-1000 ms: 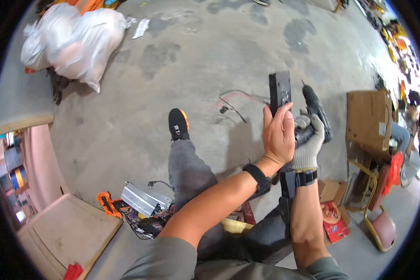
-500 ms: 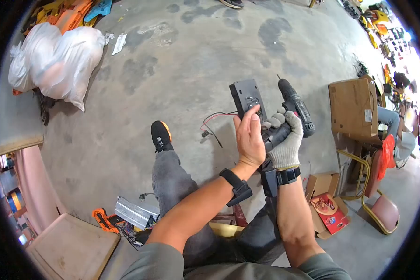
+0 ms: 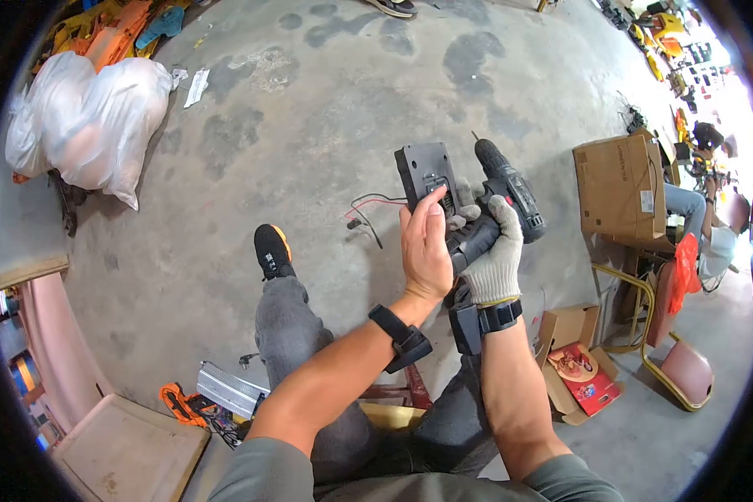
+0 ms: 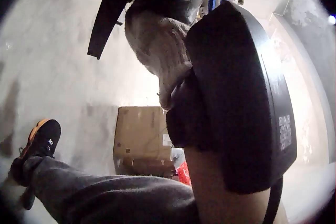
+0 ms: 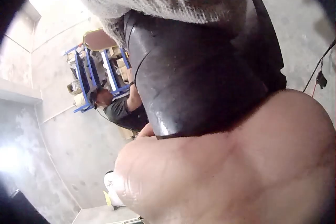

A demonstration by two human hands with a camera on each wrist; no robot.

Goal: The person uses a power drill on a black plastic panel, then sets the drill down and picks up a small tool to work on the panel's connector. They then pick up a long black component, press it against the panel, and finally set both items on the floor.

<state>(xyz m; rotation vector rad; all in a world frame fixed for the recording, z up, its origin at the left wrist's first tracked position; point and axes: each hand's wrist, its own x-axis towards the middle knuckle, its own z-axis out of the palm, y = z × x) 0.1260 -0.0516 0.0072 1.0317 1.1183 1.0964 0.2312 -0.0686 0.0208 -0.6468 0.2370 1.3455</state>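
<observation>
The left hand point(image 3: 427, 253), its fingers only slightly bent, pinches a black box point(image 3: 427, 167). The right hand point(image 3: 495, 261) (gloved) curls around a drill point(image 3: 512, 194).

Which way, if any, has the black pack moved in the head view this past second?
Yes: the black pack has shifted left, widening its gap from the cardboard box.
</observation>
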